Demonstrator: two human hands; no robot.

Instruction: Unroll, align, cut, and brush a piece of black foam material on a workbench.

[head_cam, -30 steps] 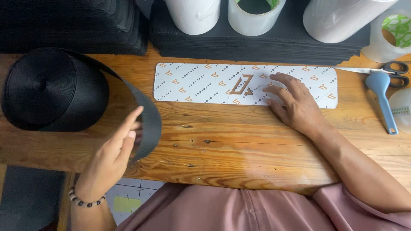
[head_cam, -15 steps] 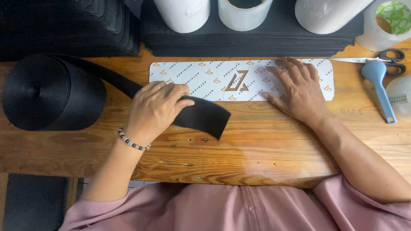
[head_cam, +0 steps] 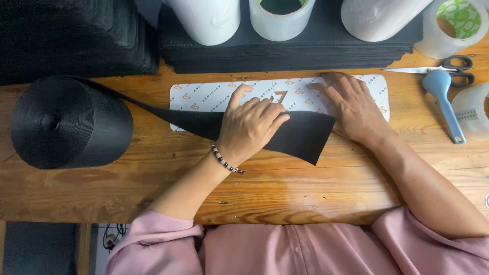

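Presently, one black strap roll lay on wooden table, one strap end drawn across one white patterned strip. Left hand pinched strap end, fingers curled. Right hand lay flat, released, pressing strip. One pair scissors, one blue tool, two tape rolls at right.

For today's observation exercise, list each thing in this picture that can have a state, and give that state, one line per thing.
black webbing roll: lying on its side, partly unwound
webbing strip: pulled out across the printed white panel
printed white panel: flat on the wooden table
left hand: pressing the strip
right hand: flat on the panel
scissors: closed
blue tool: lying untouched
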